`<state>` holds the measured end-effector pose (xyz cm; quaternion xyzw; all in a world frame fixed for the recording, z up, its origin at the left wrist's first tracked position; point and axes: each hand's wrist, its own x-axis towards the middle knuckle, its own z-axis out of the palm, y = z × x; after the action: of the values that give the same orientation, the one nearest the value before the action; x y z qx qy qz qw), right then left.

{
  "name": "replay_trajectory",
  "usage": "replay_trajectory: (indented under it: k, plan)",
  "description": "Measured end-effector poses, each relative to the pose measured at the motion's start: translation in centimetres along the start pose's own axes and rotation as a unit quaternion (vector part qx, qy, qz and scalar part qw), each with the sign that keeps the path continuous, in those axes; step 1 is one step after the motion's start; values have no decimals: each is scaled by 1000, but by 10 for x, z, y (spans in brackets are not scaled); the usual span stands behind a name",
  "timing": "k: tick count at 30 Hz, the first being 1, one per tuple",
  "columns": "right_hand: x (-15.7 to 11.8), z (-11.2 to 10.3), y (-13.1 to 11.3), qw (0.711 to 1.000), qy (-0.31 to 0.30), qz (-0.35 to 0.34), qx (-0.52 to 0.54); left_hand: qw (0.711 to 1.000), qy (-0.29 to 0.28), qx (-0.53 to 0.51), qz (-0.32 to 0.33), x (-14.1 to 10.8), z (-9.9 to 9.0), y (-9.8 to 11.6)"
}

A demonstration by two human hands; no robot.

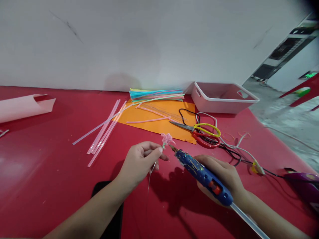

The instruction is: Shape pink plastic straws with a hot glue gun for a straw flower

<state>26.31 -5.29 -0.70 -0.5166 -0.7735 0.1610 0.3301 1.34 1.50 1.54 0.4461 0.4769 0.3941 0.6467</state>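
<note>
Pink flower: likely light, crushable; grip by wire stem. Pinched by left hand, with right hand clamped round glue gun.

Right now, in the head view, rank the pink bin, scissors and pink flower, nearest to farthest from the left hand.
1. Pink flower: held in the left hand.
2. Scissors: to the right, slightly beyond.
3. Pink bin: farther right and back.
</note>
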Motion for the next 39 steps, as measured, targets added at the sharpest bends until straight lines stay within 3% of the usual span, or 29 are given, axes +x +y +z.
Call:
replay_trajectory:
  k: [10,20,26,30,39]
  plan:
    - [-3,1,2,999,16,-4,-29,1000,-19,-23,-5,2,3,4]
    - [0,2,5,997,45,-57,-41,989,-60,-99,-89,2,1,1]
    - [9,-5,7,992,14,-111,-56,984,-37,-111,-133,3,2,2]
    - [13,-10,13,991,-25,-98,-82,988,-7,-90,-123,5,2,3]
    - [11,-15,19,992,-8,-95,-89,994,19,-64,-83,5,0,10]
